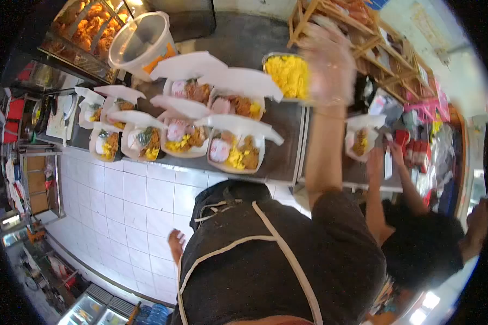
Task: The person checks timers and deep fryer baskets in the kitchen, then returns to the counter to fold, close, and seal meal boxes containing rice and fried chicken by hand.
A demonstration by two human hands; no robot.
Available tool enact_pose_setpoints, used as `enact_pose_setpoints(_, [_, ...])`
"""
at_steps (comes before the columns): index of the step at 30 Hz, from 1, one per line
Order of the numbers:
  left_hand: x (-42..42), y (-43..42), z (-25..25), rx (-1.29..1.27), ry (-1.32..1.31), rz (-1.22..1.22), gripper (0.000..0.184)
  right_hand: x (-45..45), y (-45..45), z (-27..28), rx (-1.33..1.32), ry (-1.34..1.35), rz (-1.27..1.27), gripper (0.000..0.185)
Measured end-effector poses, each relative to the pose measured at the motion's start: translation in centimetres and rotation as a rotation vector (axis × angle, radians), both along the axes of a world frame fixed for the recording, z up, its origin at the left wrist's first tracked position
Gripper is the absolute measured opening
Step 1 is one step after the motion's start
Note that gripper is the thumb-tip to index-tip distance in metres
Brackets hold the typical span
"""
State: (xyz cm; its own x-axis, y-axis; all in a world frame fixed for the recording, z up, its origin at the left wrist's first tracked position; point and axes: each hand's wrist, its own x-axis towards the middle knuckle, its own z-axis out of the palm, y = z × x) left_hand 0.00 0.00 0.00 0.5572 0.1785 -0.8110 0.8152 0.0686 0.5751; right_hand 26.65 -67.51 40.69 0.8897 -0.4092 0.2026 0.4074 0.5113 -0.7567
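My right arm reaches forward over the counter, and my right hand [328,67] is smeared by motion, seemingly in a clear plastic glove. It is beside a metal tray of yellow shredded food [286,76], covering the tray's right end; its fingers cannot be made out. My left hand [176,241] hangs low at my left side above the floor, fingers apart and nothing in it. Several open paper meal boxes stand in rows on the counter; the nearest meal box [236,151] holds a white wrapped portion, yellow food and a brown fried piece.
A white plastic bucket [141,46] stands behind the boxes, near a lit display case of fried food [89,27]. Wooden racks [385,49] rise at the back right. On the right, a co-worker's hands [387,149] are near another meal box [360,138].
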Motion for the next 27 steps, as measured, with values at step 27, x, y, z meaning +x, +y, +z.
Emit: enact_pose_setpoints(27, [10.1,45.8,7.3,0.313,-0.158,0.7,0.041,15.8,79.3,-17.1,-0.12,0.731,0.805,0.042])
